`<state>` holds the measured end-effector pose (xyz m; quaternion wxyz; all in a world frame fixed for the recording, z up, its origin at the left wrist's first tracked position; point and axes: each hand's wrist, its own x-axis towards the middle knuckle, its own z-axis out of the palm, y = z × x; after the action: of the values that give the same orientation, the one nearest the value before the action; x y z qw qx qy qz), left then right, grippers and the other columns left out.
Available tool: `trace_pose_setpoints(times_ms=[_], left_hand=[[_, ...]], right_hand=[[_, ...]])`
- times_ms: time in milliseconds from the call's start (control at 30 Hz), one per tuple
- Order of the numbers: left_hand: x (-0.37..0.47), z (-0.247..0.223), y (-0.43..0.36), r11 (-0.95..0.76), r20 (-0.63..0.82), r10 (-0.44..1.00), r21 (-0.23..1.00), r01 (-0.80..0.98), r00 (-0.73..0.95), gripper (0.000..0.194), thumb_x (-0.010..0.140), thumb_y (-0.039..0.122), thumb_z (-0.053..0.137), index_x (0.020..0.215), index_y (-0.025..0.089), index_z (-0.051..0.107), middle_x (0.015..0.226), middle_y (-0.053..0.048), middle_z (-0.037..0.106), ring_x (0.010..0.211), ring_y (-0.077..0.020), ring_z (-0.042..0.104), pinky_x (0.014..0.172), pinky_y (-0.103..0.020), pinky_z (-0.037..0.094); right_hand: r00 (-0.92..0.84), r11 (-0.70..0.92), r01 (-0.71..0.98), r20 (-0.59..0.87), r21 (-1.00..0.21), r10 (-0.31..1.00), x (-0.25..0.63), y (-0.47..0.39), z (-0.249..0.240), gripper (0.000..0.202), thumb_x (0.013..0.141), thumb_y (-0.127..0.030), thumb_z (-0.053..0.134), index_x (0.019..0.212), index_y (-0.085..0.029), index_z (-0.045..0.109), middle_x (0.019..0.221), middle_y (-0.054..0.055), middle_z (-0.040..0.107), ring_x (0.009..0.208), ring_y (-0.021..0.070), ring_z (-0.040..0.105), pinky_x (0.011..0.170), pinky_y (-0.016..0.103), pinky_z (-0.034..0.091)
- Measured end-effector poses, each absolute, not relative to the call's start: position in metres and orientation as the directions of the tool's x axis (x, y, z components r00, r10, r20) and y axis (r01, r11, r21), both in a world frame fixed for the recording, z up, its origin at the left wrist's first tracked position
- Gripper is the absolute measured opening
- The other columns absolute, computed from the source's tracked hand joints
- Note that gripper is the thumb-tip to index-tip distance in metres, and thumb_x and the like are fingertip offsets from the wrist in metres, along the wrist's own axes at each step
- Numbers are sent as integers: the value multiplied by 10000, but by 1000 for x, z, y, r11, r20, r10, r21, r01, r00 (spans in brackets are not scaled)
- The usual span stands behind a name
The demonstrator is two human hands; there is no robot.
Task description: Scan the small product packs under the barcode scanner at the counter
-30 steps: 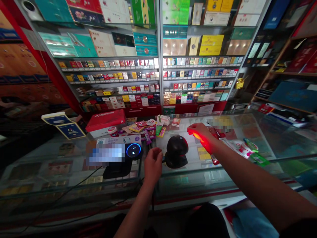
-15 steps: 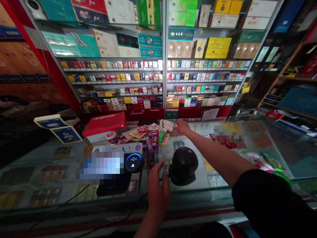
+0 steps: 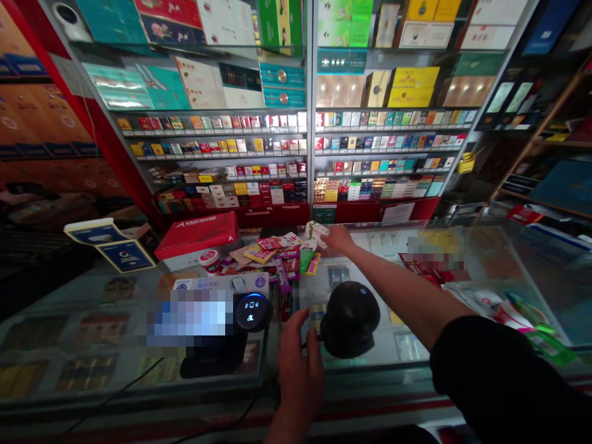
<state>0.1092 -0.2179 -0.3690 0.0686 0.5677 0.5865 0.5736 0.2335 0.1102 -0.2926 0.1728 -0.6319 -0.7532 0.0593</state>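
My right hand reaches across the glass counter, closed on the end of a small white carton with green and pink print. That carton is tilted, above the far side of a pile of snack packets. Just below it lie a green packet and a yellow one. Near the counter's front edge my left hand is held with thumb and fingers apart, nothing visible in it. Its fingers are close beside a round black scanner-like device; whether they touch it I cannot tell.
A payment terminal with a lit ring stands on the left, a cable trailing from it. Behind are a red shoebox and a round tub. Colourful plastic items lie at right. Shelves of cigarette packs rise beyond the glass counter.
The carton in my right hand has tipped, its left end now higher. My left hand stays beside the black device. The whole view has shifted slightly.
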Motion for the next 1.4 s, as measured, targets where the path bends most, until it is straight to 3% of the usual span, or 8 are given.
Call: trace_pose_setpoints(times_ms=[233,333,433,567,800,933,1100,1400], left_hand=[[107,-358,-217,-318,543,772,781,538,-331,308,1031,283,537,1311,194,629,1259,-148,714,1151,-274,702,992,-452,568],[106,-330,-215,-368,547,765,804,467,-339,306,1022,315,562,1297,202,633,1247,-139,712,1133,-264,692,1007,-447,545],[103,-283,-200,-423,533,780,835,353,-326,315,1007,368,604,1283,223,649,1245,-118,714,1122,-253,684,1033,-426,515],[108,-220,-159,-319,327,931,945,73,-164,351,948,488,676,1182,227,703,1243,-100,733,1101,-266,693,962,-384,524],[136,-182,-109,14,11,991,984,-180,136,537,881,660,678,1182,215,710,1230,-108,742,1060,-253,679,860,-346,522],[144,-176,-105,74,-7,977,950,-304,215,529,882,652,691,1157,202,716,1197,-105,745,980,-228,679,892,-351,529],[151,-168,-102,113,-36,973,936,-333,230,493,941,625,637,1124,176,727,1148,-122,748,931,-223,678,881,-349,539],[163,-162,-94,60,13,937,978,-197,350,576,850,688,731,1103,171,747,1123,-157,769,1013,-294,696,928,-417,527]], right_hand=[[-65,115,739,100,-663,993,277,55,-258,335,907,-370,723,1029,-65,787,832,156,803,814,230,789,754,256,585],[-66,96,519,72,-850,995,292,28,-244,302,887,-325,758,1054,-74,749,820,141,801,679,210,773,643,266,610],[-101,104,306,76,-946,992,301,1,-228,298,880,-268,765,1122,-104,706,825,111,802,600,202,753,549,283,616],[-120,162,214,138,-963,983,308,-30,-209,351,883,-280,779,1198,-143,707,804,67,791,591,192,743,556,293,629],[-74,367,448,375,-815,924,317,-61,-201,331,864,-348,787,1145,-181,734,951,45,800,754,175,753,780,306,619],[-98,444,519,466,-730,880,325,-76,-196,359,823,-302,797,1162,-199,741,1041,20,800,881,178,735,866,299,579],[-169,536,460,523,-708,836,334,-89,-193,347,915,-343,714,1241,-234,762,1196,28,793,1036,196,733,1000,325,542],[-42,416,277,421,-866,906,354,-90,-208,376,943,-340,602,1258,-239,781,1278,49,771,1097,228,729,1010,407,560]])
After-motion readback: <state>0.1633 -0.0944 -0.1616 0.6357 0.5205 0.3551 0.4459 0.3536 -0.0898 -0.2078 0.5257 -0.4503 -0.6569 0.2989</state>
